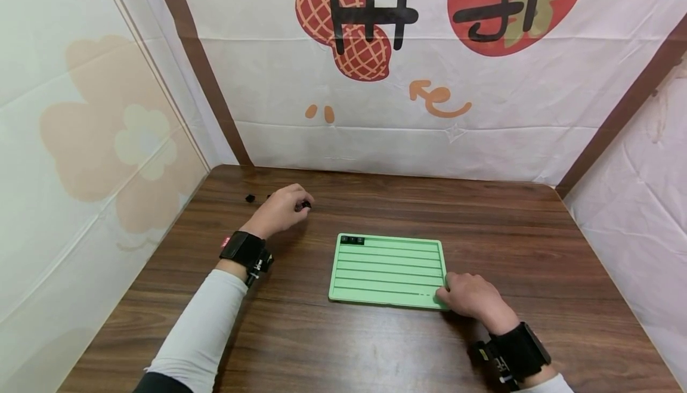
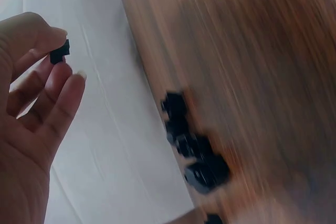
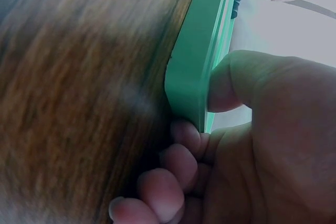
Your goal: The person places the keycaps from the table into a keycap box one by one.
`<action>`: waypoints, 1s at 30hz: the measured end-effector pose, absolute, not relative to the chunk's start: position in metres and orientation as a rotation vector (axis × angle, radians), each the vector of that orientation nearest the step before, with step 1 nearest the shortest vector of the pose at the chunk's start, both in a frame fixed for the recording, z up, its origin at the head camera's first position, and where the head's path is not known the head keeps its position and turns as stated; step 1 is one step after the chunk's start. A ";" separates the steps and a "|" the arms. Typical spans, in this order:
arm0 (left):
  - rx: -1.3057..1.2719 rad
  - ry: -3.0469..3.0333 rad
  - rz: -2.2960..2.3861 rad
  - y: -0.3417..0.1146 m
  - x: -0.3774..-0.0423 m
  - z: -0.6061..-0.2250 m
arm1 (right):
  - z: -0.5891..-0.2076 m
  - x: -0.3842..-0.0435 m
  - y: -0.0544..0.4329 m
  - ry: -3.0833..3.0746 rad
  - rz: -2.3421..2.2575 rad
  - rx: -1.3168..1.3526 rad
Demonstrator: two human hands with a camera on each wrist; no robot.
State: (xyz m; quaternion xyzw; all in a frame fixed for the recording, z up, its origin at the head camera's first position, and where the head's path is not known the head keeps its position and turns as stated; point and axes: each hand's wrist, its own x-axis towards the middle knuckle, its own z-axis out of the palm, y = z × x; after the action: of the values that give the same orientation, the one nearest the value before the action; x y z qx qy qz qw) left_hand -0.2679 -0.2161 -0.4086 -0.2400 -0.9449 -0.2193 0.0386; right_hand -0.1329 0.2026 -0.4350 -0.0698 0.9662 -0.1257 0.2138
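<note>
My left hand (image 1: 278,211) is raised slightly over the back left of the table. Between its thumb and fingertip it pinches a small black block (image 2: 60,52), whose face I cannot make out. A light green ridged board (image 1: 386,268) lies flat at the middle, with a short row of black blocks (image 1: 352,240) at its top left corner. My right hand (image 1: 474,297) grips the board's near right corner; in the right wrist view the thumb (image 3: 226,85) lies on top and the fingers curl at the edge.
Several loose black blocks (image 2: 207,173) lie on the table in the left wrist view; in the head view one loose block (image 1: 250,198) shows left of my left hand. The brown wooden table (image 1: 376,345) meets a printed white cloth wall (image 1: 386,142) at the back.
</note>
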 end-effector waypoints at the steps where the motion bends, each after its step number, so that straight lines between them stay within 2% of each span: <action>1: -0.755 -2.900 -0.688 -0.213 -0.266 -0.409 | -0.435 -0.133 0.202 2.680 -0.343 -0.192; 17: -1.202 -2.834 -0.616 -0.138 -0.254 -0.413 | -0.434 -0.132 0.202 2.692 -0.322 -0.194; 30: -1.340 -2.890 -0.534 -0.099 -0.251 -0.419 | -0.436 -0.132 0.204 2.697 -0.325 -0.202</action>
State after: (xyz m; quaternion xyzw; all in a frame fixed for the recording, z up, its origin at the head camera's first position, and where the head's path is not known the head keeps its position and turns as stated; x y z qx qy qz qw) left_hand -0.2510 -0.0986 -0.4186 -0.4145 -0.8938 -0.1653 -0.0441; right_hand -0.1319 0.2041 -0.4362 -0.0724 0.9686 -0.1167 0.2071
